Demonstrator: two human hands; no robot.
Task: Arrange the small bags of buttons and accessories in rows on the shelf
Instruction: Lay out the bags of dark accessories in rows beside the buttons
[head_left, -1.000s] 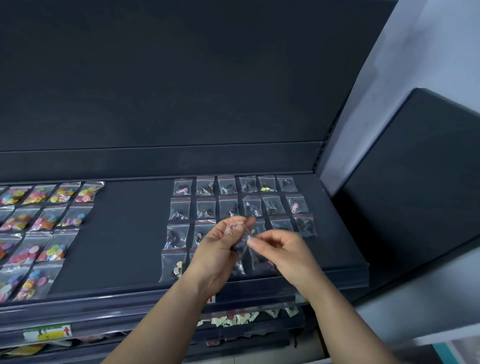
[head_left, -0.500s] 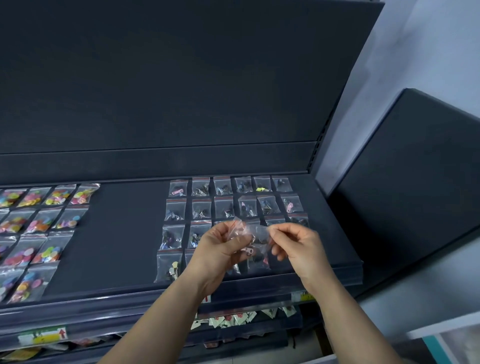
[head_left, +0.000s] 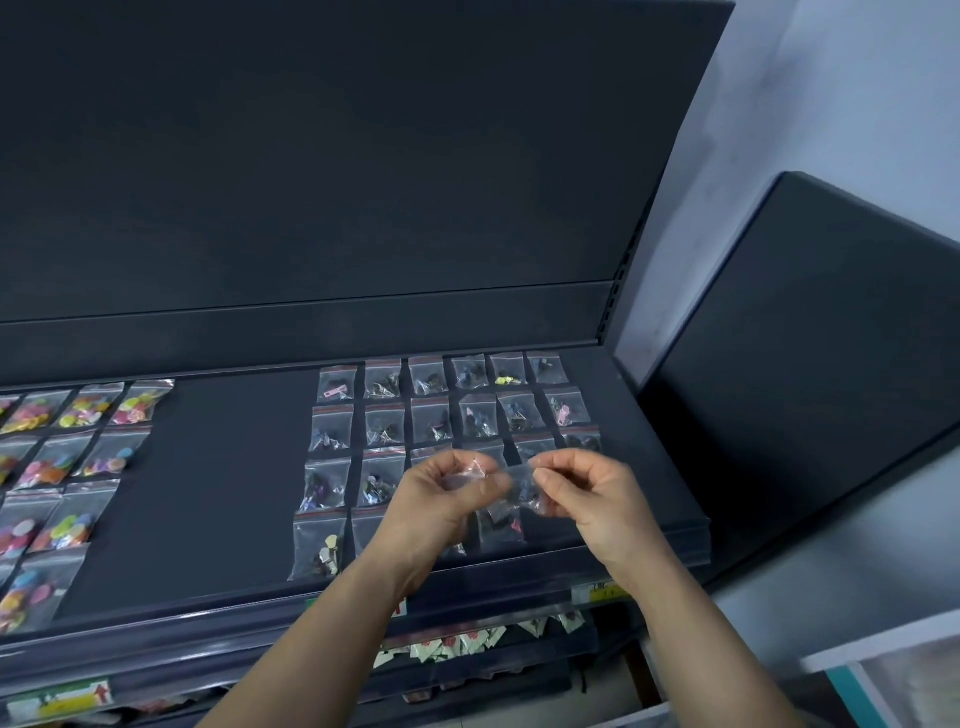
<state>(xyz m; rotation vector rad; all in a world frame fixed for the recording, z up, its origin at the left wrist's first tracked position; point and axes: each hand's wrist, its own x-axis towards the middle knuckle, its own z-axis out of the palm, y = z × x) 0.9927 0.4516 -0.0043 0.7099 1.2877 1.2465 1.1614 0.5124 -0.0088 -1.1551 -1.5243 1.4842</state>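
On the dark shelf (head_left: 218, 499) lie several small clear bags of dark accessories (head_left: 383, 423) in rows at the middle right. Bags of coloured buttons (head_left: 111, 452) lie in rows at the left. My left hand (head_left: 441, 504) pinches a small clear bag (head_left: 467, 473) above the front rows. My right hand (head_left: 597, 499) pinches another small clear bag (head_left: 524, 491) beside it. The two hands are a little apart, and they hide several bags in the front rows.
The shelf's dark back panel (head_left: 363, 182) rises behind. A dark side panel (head_left: 805, 364) stands at the right. The front rail carries price labels (head_left: 602, 592). A lower shelf holds small white packets (head_left: 457, 644). Bare shelf lies between the two groups of bags.
My hands have drawn apart. The clear bags held together between them are now split, one in each hand. My right hand moved to the right.
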